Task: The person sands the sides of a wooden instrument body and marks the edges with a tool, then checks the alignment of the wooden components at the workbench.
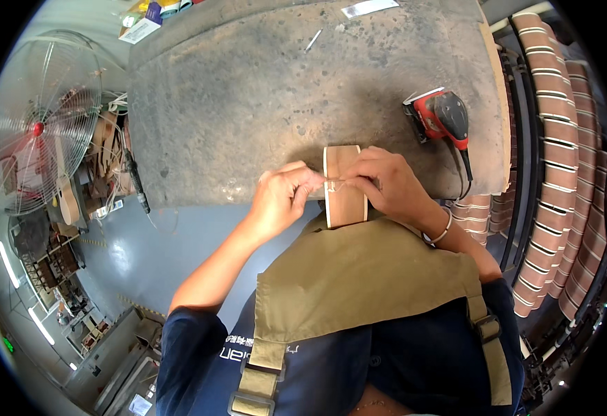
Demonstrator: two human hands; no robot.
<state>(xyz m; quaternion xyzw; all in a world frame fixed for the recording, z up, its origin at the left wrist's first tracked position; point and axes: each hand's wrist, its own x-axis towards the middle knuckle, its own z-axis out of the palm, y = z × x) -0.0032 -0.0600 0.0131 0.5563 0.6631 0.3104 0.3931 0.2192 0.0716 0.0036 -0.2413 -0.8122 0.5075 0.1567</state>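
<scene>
A wooden piece with pale strips along both long edges [345, 201], like the side of a small instrument body, stands between my apron and the bench's near edge. My left hand [286, 194] is closed in a pinch just left of it. My right hand [386, 182] is closed too, its fingers lying over the right edge of the wood. Between the two sets of fingertips, across the wood's face, shows a small thin light-coloured bit; what it is I cannot make out. The lower part of the wood is hidden behind my olive apron [359, 277].
On the grey, stained bench [234, 104] a red and black power sander [443, 116] lies to the right, its cord hanging over the near edge. Farther off are a thin white stick [314, 39] and a white slip [370, 7]. A large fan [38, 90] stands left, striped padded rolls [549, 166] right.
</scene>
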